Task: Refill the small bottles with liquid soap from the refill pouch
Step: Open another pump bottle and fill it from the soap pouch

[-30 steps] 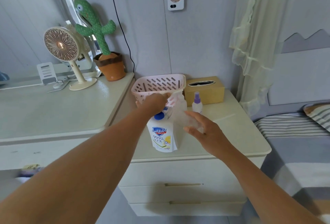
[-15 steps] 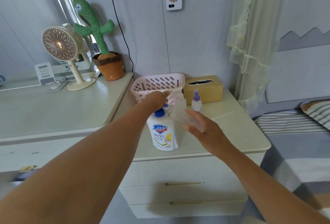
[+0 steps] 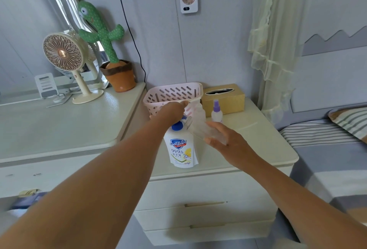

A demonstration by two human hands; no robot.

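Table (image 3: 258,139): cream, drawers below. Pink basket (image 3: 172,92) at back edge, tissue box (image 3: 228,100) just beside it on right. Refill pouch (image 3: 180,149) upright near front edge, blue cap on, in front of basket. Clear bottle (image 3: 198,127) tilted in air above pouch. Right hand (image 3: 228,141): fingers wrapped round bottle's lower body. Left hand (image 3: 172,109): curled at bottle's top end, cannot tell whether fingers grip it. Small spray bottle (image 3: 216,111), purple top, upright before tissue box.
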